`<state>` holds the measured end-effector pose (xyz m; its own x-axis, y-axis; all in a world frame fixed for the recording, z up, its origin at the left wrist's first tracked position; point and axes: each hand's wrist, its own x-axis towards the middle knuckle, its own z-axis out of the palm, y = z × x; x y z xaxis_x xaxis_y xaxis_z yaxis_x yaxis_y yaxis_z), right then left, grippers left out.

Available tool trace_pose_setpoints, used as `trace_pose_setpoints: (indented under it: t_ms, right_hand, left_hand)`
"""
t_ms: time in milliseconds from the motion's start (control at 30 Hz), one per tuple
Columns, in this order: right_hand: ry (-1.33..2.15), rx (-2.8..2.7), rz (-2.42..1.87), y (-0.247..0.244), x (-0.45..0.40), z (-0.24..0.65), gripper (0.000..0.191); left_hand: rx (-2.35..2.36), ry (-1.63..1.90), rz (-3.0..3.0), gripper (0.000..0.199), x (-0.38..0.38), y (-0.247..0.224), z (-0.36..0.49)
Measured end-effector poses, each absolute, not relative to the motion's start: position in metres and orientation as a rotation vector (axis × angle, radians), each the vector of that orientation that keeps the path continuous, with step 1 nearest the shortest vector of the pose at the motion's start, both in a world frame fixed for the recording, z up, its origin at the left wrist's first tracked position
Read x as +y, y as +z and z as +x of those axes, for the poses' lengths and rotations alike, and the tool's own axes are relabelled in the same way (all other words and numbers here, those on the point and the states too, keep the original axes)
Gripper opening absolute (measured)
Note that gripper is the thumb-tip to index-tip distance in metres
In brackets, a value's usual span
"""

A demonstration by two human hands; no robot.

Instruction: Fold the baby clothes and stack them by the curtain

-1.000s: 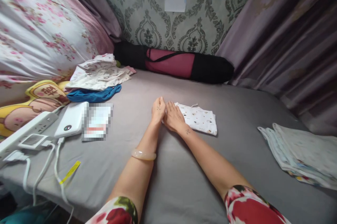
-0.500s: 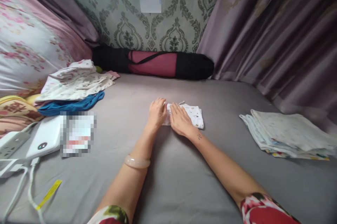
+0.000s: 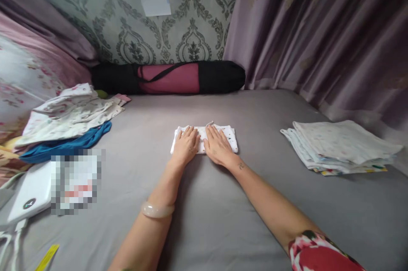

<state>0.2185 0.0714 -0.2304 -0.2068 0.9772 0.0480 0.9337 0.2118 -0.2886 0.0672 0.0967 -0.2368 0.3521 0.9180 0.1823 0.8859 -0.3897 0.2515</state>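
Note:
A small white cloth garment (image 3: 233, 138) with a scattered dark print lies folded into a flat rectangle on the grey bed sheet (image 3: 255, 215). My left hand (image 3: 186, 145) rests palm down on its left half, fingers stretched out. Beside it, my right hand (image 3: 218, 147) lies flat on the right half, also with straight fingers. A narrow strip of the garment shows between the two hands, and a thin tie sticks out at its far edge. Much of the print is covered by my palms.
Folded pale cloths (image 3: 344, 141) are stacked at the right. At the left lie loose clothes (image 3: 76, 107), a blue garment (image 3: 68, 141), a white power bank (image 3: 35, 190) with cables and a yellow strip (image 3: 47, 258). A long black-and-maroon bag (image 3: 168, 77) lies along the wall.
My left hand has gone from curled at the garment's left end to flat on top of it. More of the garment now shows on the left. The view has shifted slightly right.

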Motion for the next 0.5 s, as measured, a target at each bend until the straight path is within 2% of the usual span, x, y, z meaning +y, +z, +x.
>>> trace_pose_setpoints:
  t_ms: [200, 500]
  right_hand:
    - [0.358, -2.219, -1.91, -0.233, 0.072, 0.227, 0.061]
    - [0.255, -2.071, -2.098, -0.232, 0.073, 0.245, 0.064]
  left_hand:
    - [1.724, 0.304, 2.503, 0.047, 0.093, -0.235, 0.068]
    - [1.827, 0.335, 2.404, 0.05, 0.1, -0.239, 0.057]
